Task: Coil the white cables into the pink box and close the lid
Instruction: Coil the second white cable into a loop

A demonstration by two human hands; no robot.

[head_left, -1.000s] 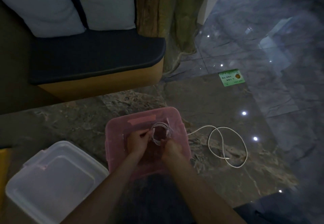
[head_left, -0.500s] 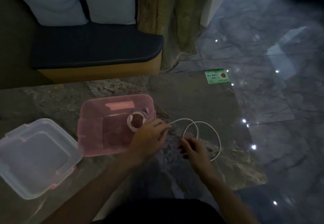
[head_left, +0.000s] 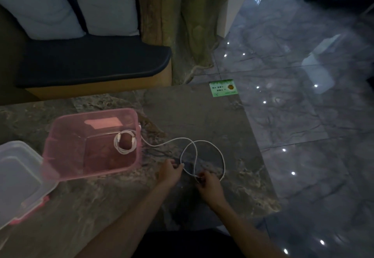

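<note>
The pink box (head_left: 66, 148) stands open on the stone table, left of centre. A coiled white cable (head_left: 123, 142) lies inside it at the right wall. A second white cable (head_left: 206, 142) lies in loose loops on the table to the box's right, one end running up to the box's corner. My left hand (head_left: 169, 171) pinches this loose cable at the near left of the loop. My right hand (head_left: 208, 183) grips the cable where the strands meet. The clear lid (head_left: 18, 179) with pink clips lies to the left of the box.
A green card (head_left: 222, 88) lies at the table's far right corner. The table's right edge drops to a glossy grey tiled floor (head_left: 303, 116). A dark cushioned bench (head_left: 91, 61) with pale pillows stands behind the table, beside a trunk-like pillar (head_left: 176, 25).
Both hands left the coiled cable in the box and moved right to the loose cable on the table. The view has shifted right, so box and lid sit further left.
</note>
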